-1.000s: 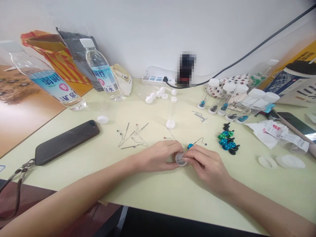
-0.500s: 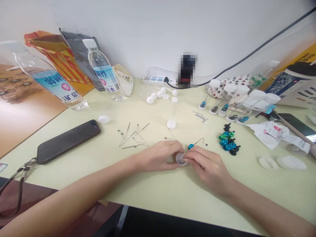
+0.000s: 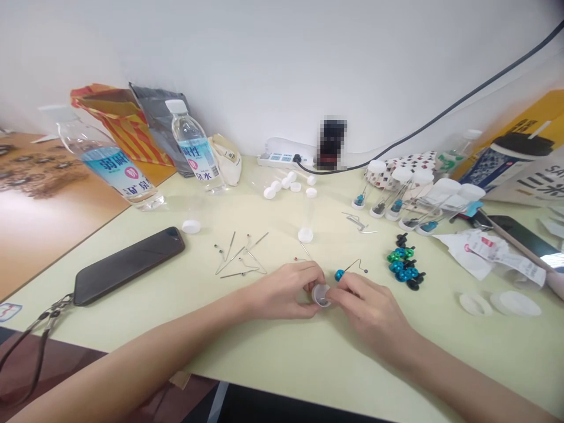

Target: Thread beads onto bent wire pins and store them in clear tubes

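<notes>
A small clear plastic cup with something dark inside is pinched between my left hand and my right hand. The fingertips of both hands meet at its rim, and they hide part of it. Just above my right hand lies a blue bead on a bent wire, close to but apart from my fingers. Several thin bent wires with small beads lie left of my left hand.
A heap of blue, green and black beads lies to the right. Clear capped tubes, white caps, a black phone, water bottles and a power strip stand on the pale green table.
The whole scene has shifted down in view as my head tilted up. The cup has turned slightly between my fingers, and both hands remain on it.
</notes>
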Demonstrator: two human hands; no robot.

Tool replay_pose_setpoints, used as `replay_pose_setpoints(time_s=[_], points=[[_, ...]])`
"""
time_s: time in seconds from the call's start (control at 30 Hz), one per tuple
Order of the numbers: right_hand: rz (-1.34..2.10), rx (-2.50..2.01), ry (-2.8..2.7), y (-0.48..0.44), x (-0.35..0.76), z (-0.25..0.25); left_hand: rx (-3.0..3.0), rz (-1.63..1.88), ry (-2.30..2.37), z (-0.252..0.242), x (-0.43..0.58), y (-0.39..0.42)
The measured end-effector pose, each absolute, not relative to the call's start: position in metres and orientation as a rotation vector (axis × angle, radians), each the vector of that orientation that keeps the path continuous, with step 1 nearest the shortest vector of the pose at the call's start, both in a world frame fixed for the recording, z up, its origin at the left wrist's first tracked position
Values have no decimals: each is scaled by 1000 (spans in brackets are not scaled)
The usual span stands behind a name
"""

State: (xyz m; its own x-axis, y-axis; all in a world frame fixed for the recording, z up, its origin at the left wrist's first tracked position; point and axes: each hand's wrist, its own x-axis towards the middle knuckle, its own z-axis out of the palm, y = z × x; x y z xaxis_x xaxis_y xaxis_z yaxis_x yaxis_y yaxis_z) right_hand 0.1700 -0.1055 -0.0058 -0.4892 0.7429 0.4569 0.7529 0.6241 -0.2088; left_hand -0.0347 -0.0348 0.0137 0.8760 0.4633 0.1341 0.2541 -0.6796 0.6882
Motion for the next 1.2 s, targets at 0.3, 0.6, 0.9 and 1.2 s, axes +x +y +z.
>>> replay_pose_setpoints(time_s=[0.3, 0.6, 0.9, 1.2], points=[[214, -1200, -2188, -102, 167, -7, 2285, 413, 624, 14, -34, -36], [363, -1260, -2045, -101, 162, -4, 2264, 439, 662, 17, -43, -28], [412, -1233, -1877, -103, 158, 3, 2225, 477, 722, 20, -46, -23], [627, -1290, -1780, -109, 157, -6, 2233, 405, 622, 12, -45, -21]])
